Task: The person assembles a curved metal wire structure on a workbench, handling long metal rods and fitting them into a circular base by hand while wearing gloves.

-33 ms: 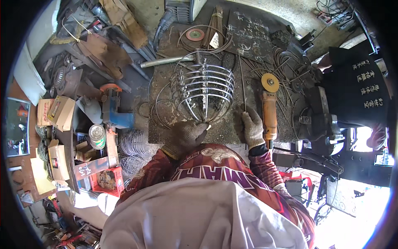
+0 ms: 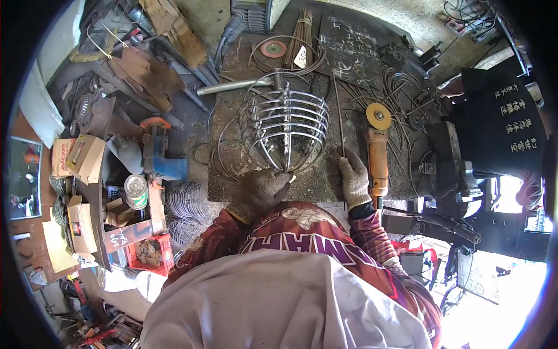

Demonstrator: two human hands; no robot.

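Note:
A cage-like frame of curved, shiny metal rods (image 2: 288, 118) lies on the dark worktable, its ribs crossing a central bar. My left hand (image 2: 261, 189), in a dirty knit glove, is closed round the frame's narrow near end; a small pale tip shows by its fingers. To the right, my right hand (image 2: 353, 177), in a lighter knit glove, grips a thin metal rod (image 2: 341, 116) that points away from me. Just right of that hand lies an orange angle grinder (image 2: 378, 157) with a yellow disc. Both palms are hidden.
A hammer (image 2: 235, 86) lies behind the frame. Beyond it are a reddish disc (image 2: 273, 49), a tied rod bundle (image 2: 299, 41) and a chalk-marked metal plate (image 2: 351, 49). Loose wire coils (image 2: 401, 87) spread at right, near a bench vise (image 2: 447, 168). A person in black (image 2: 503, 122) stands far right.

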